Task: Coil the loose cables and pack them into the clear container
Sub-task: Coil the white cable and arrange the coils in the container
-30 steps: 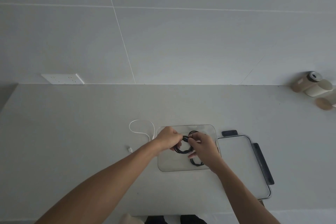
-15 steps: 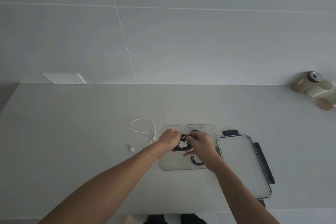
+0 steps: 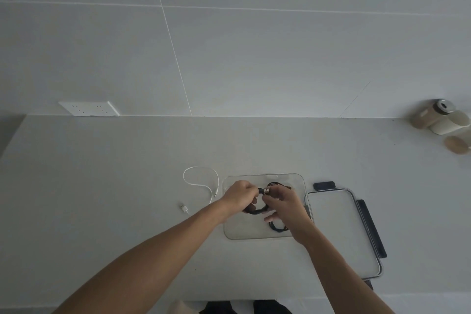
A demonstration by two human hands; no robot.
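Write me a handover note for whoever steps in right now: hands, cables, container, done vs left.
Left hand: closed on one side of the black cable, held as a coil above the clear container.
Right hand: pinching the same coil near its metal plug end.
Container: open on the counter. Its lid lies just to its right.
Done: at least one dark coiled cable already lies inside, partly hidden by the right hand.
Left: finish this coil and drop it in. Then coil the white cable, loose on the counter left of the container, and pack it.
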